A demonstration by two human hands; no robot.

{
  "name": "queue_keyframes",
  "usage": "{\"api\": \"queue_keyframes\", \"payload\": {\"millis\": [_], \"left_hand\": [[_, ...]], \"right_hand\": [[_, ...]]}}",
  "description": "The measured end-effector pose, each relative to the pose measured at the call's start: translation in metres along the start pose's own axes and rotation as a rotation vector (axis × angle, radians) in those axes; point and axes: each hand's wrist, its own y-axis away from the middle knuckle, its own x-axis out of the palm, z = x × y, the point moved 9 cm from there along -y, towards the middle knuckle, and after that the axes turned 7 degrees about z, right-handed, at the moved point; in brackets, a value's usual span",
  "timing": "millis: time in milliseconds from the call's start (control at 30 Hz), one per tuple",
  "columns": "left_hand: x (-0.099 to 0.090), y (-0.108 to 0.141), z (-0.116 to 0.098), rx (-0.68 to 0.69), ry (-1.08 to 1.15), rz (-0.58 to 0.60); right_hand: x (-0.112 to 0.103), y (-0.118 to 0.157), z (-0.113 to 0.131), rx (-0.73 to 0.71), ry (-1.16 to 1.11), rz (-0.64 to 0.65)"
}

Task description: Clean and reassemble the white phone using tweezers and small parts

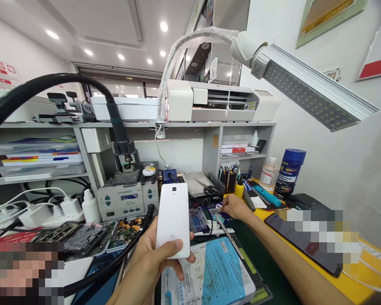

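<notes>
A white smartphone [173, 220] is held upright in my left hand [165, 250], its back with the camera lens toward me and my thumb across the lower part. Farther right, my right hand [235, 207] reaches to the back of the bench, near a yellow bottle [239, 189] and small items on a dark blue mat. Its fingers are pressed together; what they hold, if anything, is too small to name. Below the phone lies a blue and white box [222, 271].
A grey soldering station [123, 201] stands behind, with a black hose curving forward on the left. Scissors [206, 186] lie on a tray at the back. On the right are a blue spray can [288, 173] and a dark phone [301, 241]. An LED lamp [311, 93] hangs above.
</notes>
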Motion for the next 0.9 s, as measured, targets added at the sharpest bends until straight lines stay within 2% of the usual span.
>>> {"api": "queue_keyframes", "payload": {"millis": [100,200,300,367,433,633,733,900], "left_hand": [[0.001,0.000,-0.002,-0.003,0.007,0.002],[0.003,0.000,-0.005,0.004,0.010,0.028],[0.003,0.000,-0.006,0.015,0.025,0.057],[0.003,-0.001,-0.006,0.032,0.037,0.077],[0.004,-0.001,-0.006,0.054,0.045,0.094],[0.002,-0.003,-0.006,0.086,0.051,0.090],[0.002,-0.003,-0.007,0.113,0.063,0.105],[0.003,-0.003,-0.004,0.117,0.074,0.126]], "right_hand": [[-0.004,0.002,0.001,-0.003,-0.051,-0.001],[-0.021,0.011,0.006,-0.038,-0.151,-0.034],[-0.041,0.032,0.025,-0.143,-0.319,-0.033],[-0.048,0.053,0.047,-0.258,-0.470,0.018],[-0.044,0.078,0.071,-0.368,-0.599,0.131],[-0.004,0.145,0.126,-0.532,-0.840,0.484],[0.003,0.157,0.132,-0.520,-0.802,0.441],[0.000,0.162,0.131,-0.517,-0.704,0.321]]}}
